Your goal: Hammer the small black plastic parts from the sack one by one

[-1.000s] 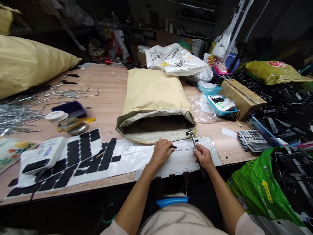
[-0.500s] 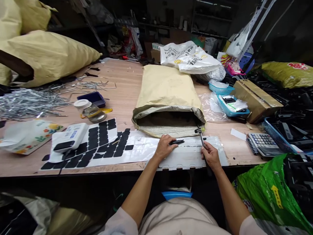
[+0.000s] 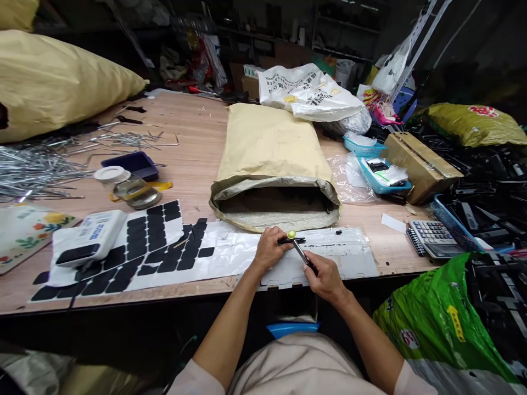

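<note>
My right hand [image 3: 327, 277] is wrapped round the handle of a small hammer [image 3: 301, 252], whose head shows a yellow-green face. That head is over a slim black plastic part [image 3: 300, 240], close to my left fingers; whether it touches cannot be told. My left hand [image 3: 269, 249] pinches the near end of the black part against a pale, scuffed board [image 3: 341, 255] at the table's front edge. A tiny black piece [image 3: 338, 232] lies on the same board to the right. Just behind my hands, a tan woven sack [image 3: 272, 142] lies with its mouth gaping towards me.
Left are sheets of black stickers [image 3: 156, 236], a white packet [image 3: 93, 233], a glass jar [image 3: 135, 189], a dark blue tray [image 3: 138, 164] and metal rods [image 3: 37, 170]. Right are a calculator [image 3: 436, 237], blue baskets [image 3: 381, 184], a cardboard box [image 3: 420, 164] and a green sack [image 3: 424, 323] of black parts.
My right hand has brought the hammer leftwards from beside the sack's right corner to over the black part. My left hand keeps its hold on that part. The view has shifted slightly right.
</note>
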A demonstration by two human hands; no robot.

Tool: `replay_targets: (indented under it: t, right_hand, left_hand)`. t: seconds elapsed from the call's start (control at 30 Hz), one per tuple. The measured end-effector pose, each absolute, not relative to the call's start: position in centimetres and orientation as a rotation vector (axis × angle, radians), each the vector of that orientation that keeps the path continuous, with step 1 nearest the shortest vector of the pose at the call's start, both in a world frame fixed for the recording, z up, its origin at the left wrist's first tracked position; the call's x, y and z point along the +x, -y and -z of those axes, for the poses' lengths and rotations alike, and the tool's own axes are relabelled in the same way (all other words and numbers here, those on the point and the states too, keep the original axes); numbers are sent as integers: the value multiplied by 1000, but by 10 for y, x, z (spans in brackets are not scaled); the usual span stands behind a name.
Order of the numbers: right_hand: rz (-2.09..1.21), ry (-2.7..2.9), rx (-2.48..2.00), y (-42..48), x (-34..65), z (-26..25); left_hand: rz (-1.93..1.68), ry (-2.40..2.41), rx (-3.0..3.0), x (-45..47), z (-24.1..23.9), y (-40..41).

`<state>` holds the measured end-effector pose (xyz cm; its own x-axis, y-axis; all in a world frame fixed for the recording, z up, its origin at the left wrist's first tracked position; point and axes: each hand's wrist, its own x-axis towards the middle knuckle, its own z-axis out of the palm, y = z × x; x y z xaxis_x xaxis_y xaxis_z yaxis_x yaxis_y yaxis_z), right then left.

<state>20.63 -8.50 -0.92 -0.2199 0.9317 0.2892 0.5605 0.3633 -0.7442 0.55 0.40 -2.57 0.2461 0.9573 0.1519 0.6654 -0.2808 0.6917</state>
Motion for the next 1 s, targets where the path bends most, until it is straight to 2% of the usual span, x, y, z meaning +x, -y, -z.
replay_targets:
  t: [0.37, 0.63, 1.0]
  right_hand:
    - [-735, 1718, -1349, 82, 217, -8]
    - [-722, 1745, -1401, 84, 220, 8]
    - [-1018, 1298, -1389, 56, 258, 20]
  left_hand:
    - [-783, -1488, 2077, 8, 27, -4]
    - [-804, -1504, 2070, 9, 29, -4]
    - [-787, -1453, 2083, 5, 25, -6]
